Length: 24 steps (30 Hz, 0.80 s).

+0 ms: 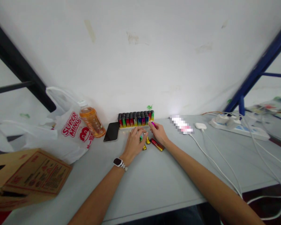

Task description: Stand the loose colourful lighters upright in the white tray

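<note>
A white-edged tray (131, 127) by the wall holds several rows of upright lighters (135, 120) with black tops and bright bodies shading to yellow. My right hand (158, 133) is closed in a pinch on a purple lighter (153, 124) at the tray's front right corner. My left hand (135, 140) is just in front of the tray, its fingers curved and apart over loose lighters (144, 147) with green and gold bodies, partly hidden by the hand. A red and gold lighter (157, 145) lies on the table below my right hand.
Left of the tray are a black phone (111, 132), a bottle of orange drink (92, 120), a white plastic bag (71, 134) and a cardboard box (35, 175). On the right are a blurred-out device (181, 124), a white charger (200, 126), a power strip (241, 128) and trailing white cables.
</note>
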### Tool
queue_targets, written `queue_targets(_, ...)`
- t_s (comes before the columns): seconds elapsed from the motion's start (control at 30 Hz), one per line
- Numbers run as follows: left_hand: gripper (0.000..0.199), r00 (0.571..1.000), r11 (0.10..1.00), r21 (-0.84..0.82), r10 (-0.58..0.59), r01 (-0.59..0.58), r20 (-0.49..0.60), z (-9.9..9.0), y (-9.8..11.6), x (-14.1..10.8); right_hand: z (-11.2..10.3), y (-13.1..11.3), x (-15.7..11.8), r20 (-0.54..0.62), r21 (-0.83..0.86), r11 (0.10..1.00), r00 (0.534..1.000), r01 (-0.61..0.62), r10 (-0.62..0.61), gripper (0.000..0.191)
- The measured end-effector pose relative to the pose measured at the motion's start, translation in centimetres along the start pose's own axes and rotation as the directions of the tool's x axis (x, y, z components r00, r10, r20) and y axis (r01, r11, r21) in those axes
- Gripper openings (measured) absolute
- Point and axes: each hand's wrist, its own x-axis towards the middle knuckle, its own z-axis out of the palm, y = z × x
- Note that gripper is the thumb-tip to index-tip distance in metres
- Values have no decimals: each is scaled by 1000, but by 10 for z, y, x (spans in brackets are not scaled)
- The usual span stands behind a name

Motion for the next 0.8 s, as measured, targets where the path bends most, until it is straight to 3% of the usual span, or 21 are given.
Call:
queue_targets(0.13, 24, 1000, 1000, -20, 13, -12, 21, 3, -2, 0, 2, 6, -5, -129, -52, 999, 992, 9, -16, 44)
queue_targets(0.33, 23, 999, 999, -42, 30, -29, 32, 6, -1, -1, -2, 7, -10, -180, -40, 999, 983, 23, -30, 36)
queue_targets(0.53, 18, 996, 999, -39, 37, -34, 76, 7, -2, -1, -5, 7, -16, -104, 75, 996, 993, 56, -48, 51)
queue_targets(0.8, 19, 993, 997, -34, 65, -63, 95, 11, -6, -3, -4, 8, -17, -111, 90, 992, 991, 86, -76, 54)
